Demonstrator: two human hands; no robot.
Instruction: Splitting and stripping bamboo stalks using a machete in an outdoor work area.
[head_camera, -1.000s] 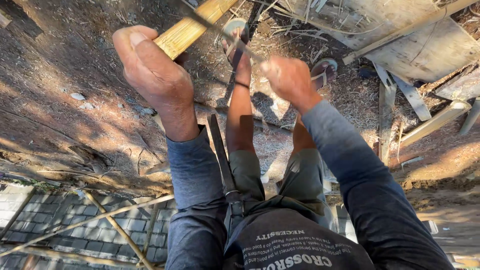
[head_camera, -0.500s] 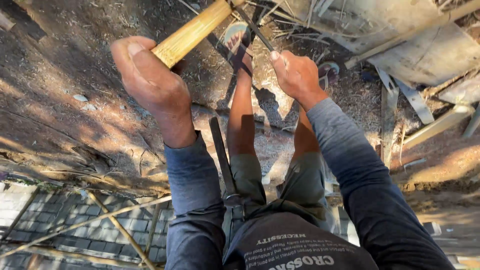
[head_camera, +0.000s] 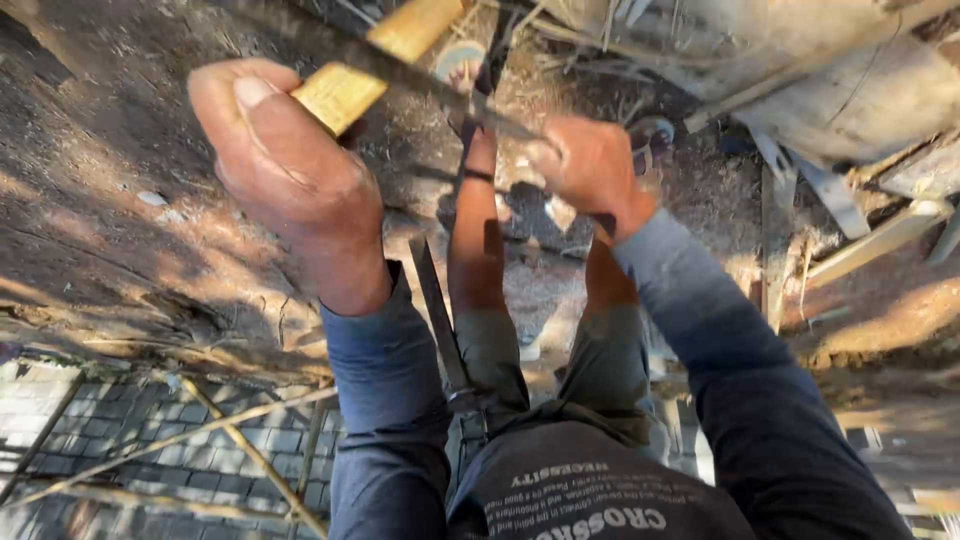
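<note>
**Q:** What is shown, and where is the strip?

**A:** Two arms in blue sleeves are seen from above, over bare dirt ground (head_camera: 120, 250). A yellow wooden strip (head_camera: 345, 92) is held up at the far left by the left hand (head_camera: 285, 175), whose fingers are wrapped tight around its near end. A long dark blade (head_camera: 470, 105) is laid slantwise across the strip. Its handle is gripped by the right hand (head_camera: 590, 165), with the fingers closed into a fist.

**Q:** What has been changed in the last second?

**A:** The blade's crossing point has been brought down the strip, nearer the left hand. Both hands have been kept almost where they were. It may be judged that the blade is being worked along the strip, so the left thumb is now more exposed to the edge.

**Q:** What is hidden or unclear?

**A:** The strip's far end is cut off by the top edge, and the blade's tip is lost in shadow. Whether the blade has bitten into the wood cannot be told. A sandalled foot (head_camera: 462, 62) is partly covered by the blade. Pale planks (head_camera: 800, 80) at the far right are blurred.
</note>
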